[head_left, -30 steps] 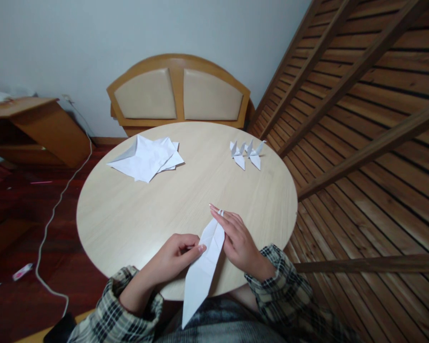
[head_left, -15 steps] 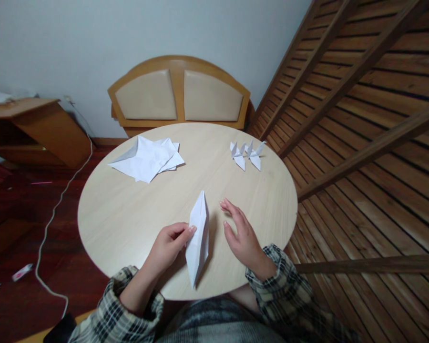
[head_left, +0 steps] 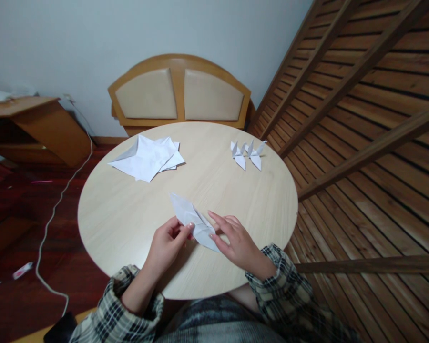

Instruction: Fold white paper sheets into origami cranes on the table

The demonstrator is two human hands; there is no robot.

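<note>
The folded paper (head_left: 202, 229) slants from far left to near right, the left hand (head_left: 168, 239) pinching its left edge, the right hand (head_left: 236, 242), fingers parted, at its near-right end.

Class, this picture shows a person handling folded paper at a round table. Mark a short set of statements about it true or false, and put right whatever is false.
1. The left hand grips the folded paper with its thumb on top. True.
2. The right hand is well away from the folded paper. False: its thumb is at the paper's near right end.
3. Two origami cranes stand on the round table. True.
4. The creased white sheets lie to the right of the origami cranes. False: they lie to the left of them.
5. The person wears plaid sleeves. True.
</note>
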